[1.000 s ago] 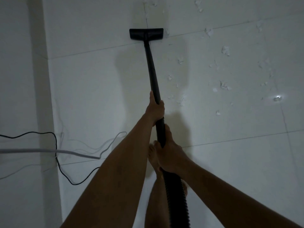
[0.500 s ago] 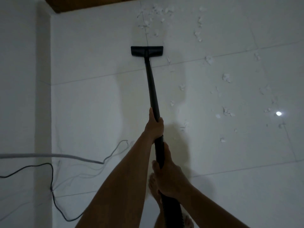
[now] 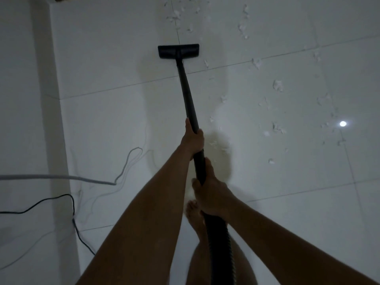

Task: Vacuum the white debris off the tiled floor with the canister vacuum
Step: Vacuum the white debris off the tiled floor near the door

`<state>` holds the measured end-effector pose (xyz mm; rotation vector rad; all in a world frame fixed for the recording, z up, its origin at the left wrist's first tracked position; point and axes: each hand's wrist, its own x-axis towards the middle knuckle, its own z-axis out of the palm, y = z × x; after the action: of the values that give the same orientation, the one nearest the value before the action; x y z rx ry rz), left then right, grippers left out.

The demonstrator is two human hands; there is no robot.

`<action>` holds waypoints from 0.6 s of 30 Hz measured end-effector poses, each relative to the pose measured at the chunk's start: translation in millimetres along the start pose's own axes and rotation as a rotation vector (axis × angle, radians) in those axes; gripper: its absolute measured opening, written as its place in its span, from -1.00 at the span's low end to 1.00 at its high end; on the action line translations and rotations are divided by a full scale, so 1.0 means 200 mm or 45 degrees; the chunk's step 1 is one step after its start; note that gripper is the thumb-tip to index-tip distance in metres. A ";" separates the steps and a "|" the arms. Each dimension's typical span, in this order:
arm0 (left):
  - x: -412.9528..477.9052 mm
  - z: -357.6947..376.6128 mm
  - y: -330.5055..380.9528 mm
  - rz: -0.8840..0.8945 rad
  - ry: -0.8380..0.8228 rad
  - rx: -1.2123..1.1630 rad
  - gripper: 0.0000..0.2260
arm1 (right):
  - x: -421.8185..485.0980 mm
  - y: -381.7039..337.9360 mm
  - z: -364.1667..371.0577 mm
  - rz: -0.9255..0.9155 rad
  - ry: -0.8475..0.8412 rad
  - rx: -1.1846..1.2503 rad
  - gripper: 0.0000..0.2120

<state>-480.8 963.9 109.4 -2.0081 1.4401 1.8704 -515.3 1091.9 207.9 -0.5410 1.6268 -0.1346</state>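
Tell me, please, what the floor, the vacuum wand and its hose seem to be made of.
The floor: glossy white tile, probably glazed ceramic; it mirrors a light spot and shows thin grout lines. The wand: smooth, rigid, matte black tube, plastic or coated metal, hard to tell. The hose: black ribbed tubing, likely flexible plastic.

White debris [image 3: 278, 85], cords [image 3: 82, 178] on tiled floor [image 3: 102, 112]

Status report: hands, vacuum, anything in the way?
Left hand and right hand both grip the wand. Floor nozzle down, white debris ahead and to its right. Cables at left, apart from nozzle.
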 end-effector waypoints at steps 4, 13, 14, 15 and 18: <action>0.12 0.00 0.03 0.007 0.025 0.016 -0.39 | 0.12 -0.03 -0.04 0.002 -0.014 -0.021 -0.26; 0.28 0.02 0.10 0.048 0.071 0.032 -0.41 | 0.26 -0.03 -0.11 -0.053 0.032 0.003 -0.31; 0.27 0.02 0.09 0.049 0.071 0.030 -0.42 | 0.25 -0.03 -0.11 -0.052 0.037 0.004 -0.31; 0.26 0.03 0.09 0.046 0.071 0.027 -0.42 | 0.24 -0.02 -0.11 -0.051 0.039 0.004 -0.32; 0.21 0.03 0.10 0.024 0.067 0.022 -0.42 | 0.19 -0.01 -0.11 -0.051 0.017 0.019 -0.32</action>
<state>-504.5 931.5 84.2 -2.0584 1.4879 1.8188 -537.9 1068.8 178.1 -0.5626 1.6273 -0.1800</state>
